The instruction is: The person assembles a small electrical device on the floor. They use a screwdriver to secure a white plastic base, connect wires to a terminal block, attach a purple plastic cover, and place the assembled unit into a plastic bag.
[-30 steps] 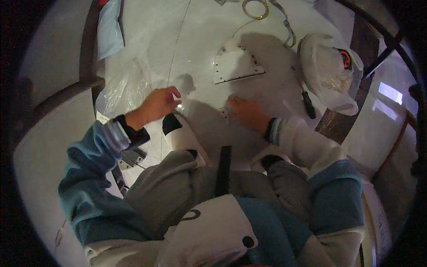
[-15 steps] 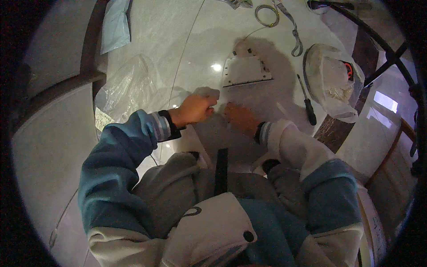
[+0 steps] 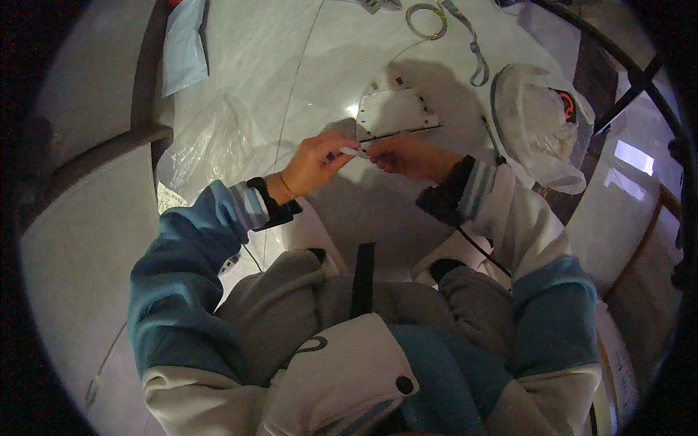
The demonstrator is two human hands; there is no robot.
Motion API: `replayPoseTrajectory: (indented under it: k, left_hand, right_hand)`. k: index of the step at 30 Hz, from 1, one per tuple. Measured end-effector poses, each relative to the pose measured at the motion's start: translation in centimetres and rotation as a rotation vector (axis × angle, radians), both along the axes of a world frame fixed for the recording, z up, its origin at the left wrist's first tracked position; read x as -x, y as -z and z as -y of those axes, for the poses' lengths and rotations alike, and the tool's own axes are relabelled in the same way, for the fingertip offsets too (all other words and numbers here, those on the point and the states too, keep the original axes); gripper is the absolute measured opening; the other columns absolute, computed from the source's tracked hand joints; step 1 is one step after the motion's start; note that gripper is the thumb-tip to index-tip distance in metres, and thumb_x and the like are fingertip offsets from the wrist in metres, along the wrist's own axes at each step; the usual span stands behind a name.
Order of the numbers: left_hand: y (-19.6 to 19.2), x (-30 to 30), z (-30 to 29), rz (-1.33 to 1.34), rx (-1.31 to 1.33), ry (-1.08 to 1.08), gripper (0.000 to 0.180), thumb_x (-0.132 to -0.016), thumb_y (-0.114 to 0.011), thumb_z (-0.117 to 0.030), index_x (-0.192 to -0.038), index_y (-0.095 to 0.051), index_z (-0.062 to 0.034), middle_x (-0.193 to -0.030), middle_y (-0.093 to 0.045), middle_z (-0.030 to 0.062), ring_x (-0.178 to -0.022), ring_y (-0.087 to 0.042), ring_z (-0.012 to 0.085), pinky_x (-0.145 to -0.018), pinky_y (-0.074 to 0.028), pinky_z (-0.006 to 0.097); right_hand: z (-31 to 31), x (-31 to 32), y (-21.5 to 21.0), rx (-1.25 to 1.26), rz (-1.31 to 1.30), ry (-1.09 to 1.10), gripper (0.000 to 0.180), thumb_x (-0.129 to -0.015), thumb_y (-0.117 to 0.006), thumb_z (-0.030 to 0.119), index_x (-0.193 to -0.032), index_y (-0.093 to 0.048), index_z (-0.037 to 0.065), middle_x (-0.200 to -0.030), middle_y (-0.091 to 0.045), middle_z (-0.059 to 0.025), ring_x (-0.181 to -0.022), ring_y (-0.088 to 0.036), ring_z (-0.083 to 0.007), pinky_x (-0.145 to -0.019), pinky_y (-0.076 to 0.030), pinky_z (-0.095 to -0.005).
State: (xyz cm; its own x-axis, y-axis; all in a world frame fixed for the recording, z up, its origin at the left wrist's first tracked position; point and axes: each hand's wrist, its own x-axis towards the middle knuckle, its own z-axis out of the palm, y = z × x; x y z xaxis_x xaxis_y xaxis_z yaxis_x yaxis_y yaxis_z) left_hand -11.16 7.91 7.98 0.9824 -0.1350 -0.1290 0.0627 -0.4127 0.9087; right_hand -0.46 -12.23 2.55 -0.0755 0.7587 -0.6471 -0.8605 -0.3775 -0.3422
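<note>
My left hand is closed in a pinch on a small white piece, too small for its kind to show. Against the other end of that piece, my right hand has its thumb and fingers pressed together. Just beyond both hands a flat white box lies on the floor, with small dark fittings along its sides and a dark line along its near edge. A thin cable runs from its far side to a coiled cable.
A grey strap lies beside the coil. The screwdriver is partly covered by my right sleeve. At right sits a round item in a plastic bag. At left are a clear plastic bag and a pale blue packet.
My hands have come together, and the small white piece now shows between them. My right hand has risen and turned inward; its sleeve now covers the screwdriver's handle.
</note>
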Motion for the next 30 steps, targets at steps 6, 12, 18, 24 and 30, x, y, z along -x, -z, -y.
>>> replayPoseTrajectory:
  k: [6, 12, 18, 24, 30]
  left_hand:
    - [1.6, -1.3, -0.7, -0.473, 0.273, -0.194, 0.014, -0.083, -0.063, -0.012, -0.093, -0.061, -0.0025, -0.085, -0.061, 0.0057, -0.070, -0.059, 0.0130, -0.056, -0.050, 0.024]
    - [2.2, -2.2, -1.0, -0.683, 0.436, -0.291, 0.018, -0.083, -0.064, -0.016, -0.089, -0.061, 0.0004, -0.077, -0.062, 0.0062, -0.071, -0.061, 0.0128, -0.056, -0.054, 0.027]
    - [2.9, -2.8, -0.8, -0.724, 0.420, -0.263, 0.019, -0.082, -0.065, -0.017, -0.089, -0.061, 0.0001, -0.079, -0.062, 0.0063, -0.070, -0.061, 0.0129, -0.056, -0.054, 0.028]
    - [4.5, -3.0, -0.5, -0.747, 0.430, -0.234, 0.020, -0.081, -0.066, -0.018, -0.090, -0.062, -0.0005, -0.078, -0.062, 0.0059, -0.067, -0.060, 0.0127, -0.055, -0.054, 0.028]
    - [5.6, -4.0, -0.3, -0.715, 0.413, -0.318, 0.017, -0.080, -0.065, -0.015, -0.090, -0.061, -0.0025, -0.076, -0.060, 0.0041, -0.063, -0.058, 0.0117, -0.051, -0.052, 0.027]
  right_hand:
    - [-1.0, 0.1, -1.9, 0.109, 0.317, 0.011, 0.025, -0.087, -0.059, 0.026, -0.099, -0.060, 0.004, -0.086, -0.060, -0.0022, -0.073, -0.058, -0.0107, -0.062, -0.048, -0.0240]
    - [-1.9, 1.2, -1.8, 0.041, 0.636, -0.087, 0.031, -0.087, -0.058, 0.032, -0.089, -0.060, 0.001, -0.078, -0.061, -0.0041, -0.069, -0.060, -0.0129, -0.056, -0.049, -0.0276]
    - [-1.9, 2.1, -0.4, 0.104, 0.591, 0.007, 0.026, -0.088, -0.056, 0.027, -0.088, -0.059, 0.001, -0.077, -0.061, -0.0053, -0.065, -0.060, -0.0130, -0.053, -0.049, -0.0260]
    - [-1.8, 2.4, 0.6, 0.195, 0.552, 0.083, 0.023, -0.089, -0.056, 0.025, -0.088, -0.060, 0.003, -0.075, -0.061, -0.0025, -0.061, -0.058, -0.0098, -0.052, -0.046, -0.0241]
    - [-2.8, 1.7, 2.5, 0.337, 1.179, 0.111, 0.023, -0.083, -0.060, 0.023, -0.079, -0.058, 0.001, -0.070, -0.059, -0.0137, -0.066, -0.059, -0.0275, -0.060, -0.047, -0.0375]
